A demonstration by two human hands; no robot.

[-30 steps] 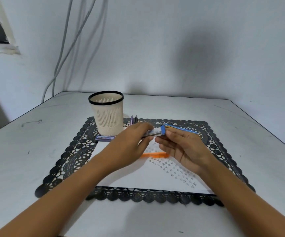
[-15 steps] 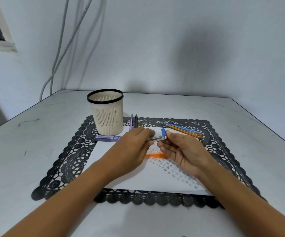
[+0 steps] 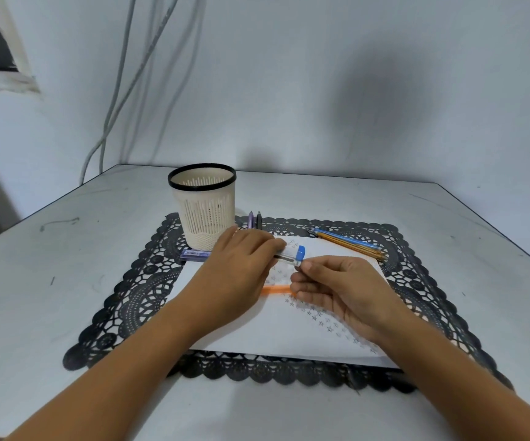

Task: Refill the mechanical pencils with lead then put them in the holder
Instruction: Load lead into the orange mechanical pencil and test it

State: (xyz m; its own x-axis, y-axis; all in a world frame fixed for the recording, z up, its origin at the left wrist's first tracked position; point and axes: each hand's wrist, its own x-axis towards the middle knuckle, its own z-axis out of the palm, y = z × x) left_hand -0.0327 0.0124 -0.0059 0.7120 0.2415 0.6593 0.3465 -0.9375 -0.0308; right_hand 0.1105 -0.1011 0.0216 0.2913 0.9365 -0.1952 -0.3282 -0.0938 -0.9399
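Centrally, above the white star-printed paper (image 3: 257, 332), the left hand (image 3: 241, 265) grips a small clear plastic lead case (image 3: 293, 254) with a blue cap, its fingers curled round the body, while the right hand (image 3: 343, 288) pinches the capped end between thumb and forefinger. A slim orange pencil (image 3: 276, 289) lies flat on the paper just beneath both hands. The holder (image 3: 205, 211), a cream slotted plastic cup with a black rim, stands upright on the black lace placemat (image 3: 136, 291) covering the pale, scuffed bench (image 3: 66, 281).
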